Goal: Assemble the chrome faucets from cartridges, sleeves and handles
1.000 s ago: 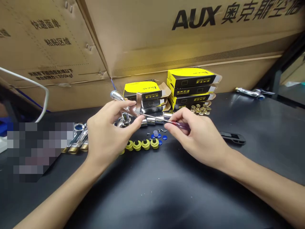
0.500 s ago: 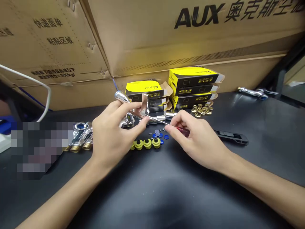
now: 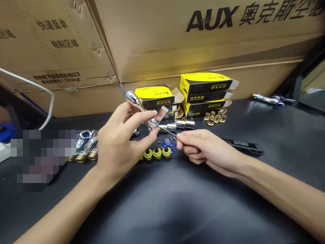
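My left hand (image 3: 119, 137) is closed around a chrome faucet (image 3: 134, 98), its flat lever handle (image 3: 160, 115) tilting up to the right between thumb and fingers. My right hand (image 3: 203, 145) grips a screwdriver by its handle, which the fingers mostly hide. The thin screwdriver shaft (image 3: 169, 131) reaches left to the base of the lever; whether its tip sits in a screw I cannot tell. Just below lie blue round caps (image 3: 167, 144), small screws (image 3: 159, 142) and a row of yellow-green valve cartridges (image 3: 156, 153) with black stems.
Yellow-black boxes (image 3: 205, 83) stand stacked at the back before a large cardboard carton (image 3: 152, 40). Brass fittings (image 3: 215, 118), chrome cylinders (image 3: 180, 123) and a black utility knife (image 3: 243, 146) lie to the right. More chrome faucets (image 3: 85, 145) lie left, beside a blurred patch. Another faucet (image 3: 266, 99) rests far right.
The faucet has turned in my left hand, so its lever leans further right. My right hand has rolled around the screwdriver, its fingers now covering the red handle.
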Available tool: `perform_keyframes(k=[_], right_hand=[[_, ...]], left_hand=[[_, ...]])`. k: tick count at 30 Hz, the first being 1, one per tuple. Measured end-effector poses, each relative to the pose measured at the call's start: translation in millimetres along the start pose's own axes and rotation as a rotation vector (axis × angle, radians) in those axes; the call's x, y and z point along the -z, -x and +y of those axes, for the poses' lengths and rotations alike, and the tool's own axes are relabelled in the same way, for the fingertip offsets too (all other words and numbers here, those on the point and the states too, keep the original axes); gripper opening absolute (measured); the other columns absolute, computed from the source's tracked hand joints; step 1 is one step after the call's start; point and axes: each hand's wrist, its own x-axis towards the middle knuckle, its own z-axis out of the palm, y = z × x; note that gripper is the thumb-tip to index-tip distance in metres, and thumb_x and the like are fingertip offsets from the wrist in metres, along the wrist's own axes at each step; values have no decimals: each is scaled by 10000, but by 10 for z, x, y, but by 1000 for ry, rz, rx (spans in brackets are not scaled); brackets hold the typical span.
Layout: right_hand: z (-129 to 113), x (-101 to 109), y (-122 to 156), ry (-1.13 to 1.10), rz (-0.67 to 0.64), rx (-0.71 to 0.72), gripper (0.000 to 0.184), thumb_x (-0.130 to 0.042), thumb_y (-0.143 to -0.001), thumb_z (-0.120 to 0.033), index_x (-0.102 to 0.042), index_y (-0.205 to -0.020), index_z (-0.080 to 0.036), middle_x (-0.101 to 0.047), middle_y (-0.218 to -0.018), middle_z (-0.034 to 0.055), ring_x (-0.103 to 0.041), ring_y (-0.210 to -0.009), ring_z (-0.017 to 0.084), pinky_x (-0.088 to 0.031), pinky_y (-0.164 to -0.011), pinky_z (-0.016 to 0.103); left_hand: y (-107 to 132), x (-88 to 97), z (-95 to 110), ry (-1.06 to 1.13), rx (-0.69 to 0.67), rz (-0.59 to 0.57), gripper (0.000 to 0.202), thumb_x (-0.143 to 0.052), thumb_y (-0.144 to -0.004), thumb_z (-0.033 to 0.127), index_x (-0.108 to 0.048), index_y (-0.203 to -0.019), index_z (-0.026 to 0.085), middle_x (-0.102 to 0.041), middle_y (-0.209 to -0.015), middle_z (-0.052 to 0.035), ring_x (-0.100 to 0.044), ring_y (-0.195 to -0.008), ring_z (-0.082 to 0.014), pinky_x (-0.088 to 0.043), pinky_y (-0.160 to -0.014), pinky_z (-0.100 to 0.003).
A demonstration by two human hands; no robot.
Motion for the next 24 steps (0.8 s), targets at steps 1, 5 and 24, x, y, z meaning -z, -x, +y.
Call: perform_keyframes(k=[1,5,24], right_hand=[[1,-10,1,42,33,21,348,-577,-947,-510,-597,-826,-184,-335,-594,-98,-197,-485,72,-167,-455,236],[9,-53,9,485,316,266,138,-601,-936,-296,-585,-841,-198,-549,-705,-42,-478,-614,109,-384,-576,249],[-81,17,45,45,-80,30,343,-550,-973,-527,-560,-870,-200,-297,-608,-103,-162,-474,71,-190,-433,229]], left_hand=[[2,-1,3,6,12,-7,298,-757,-833,296,-727,-1129,323,-688,-1133,-41,-654,-1106,-262,-519,-972,-373],[-3,-9,19,-8,89,14,272,-763,-823,318,-731,-1093,311,-684,-1082,-41,-657,-1033,-261,-519,-926,-374],[5,72,-13,2,-158,110,365,-795,-808,240,-709,-1147,342,-625,-1331,-1,-628,-1238,-256,-519,-1089,-404]])
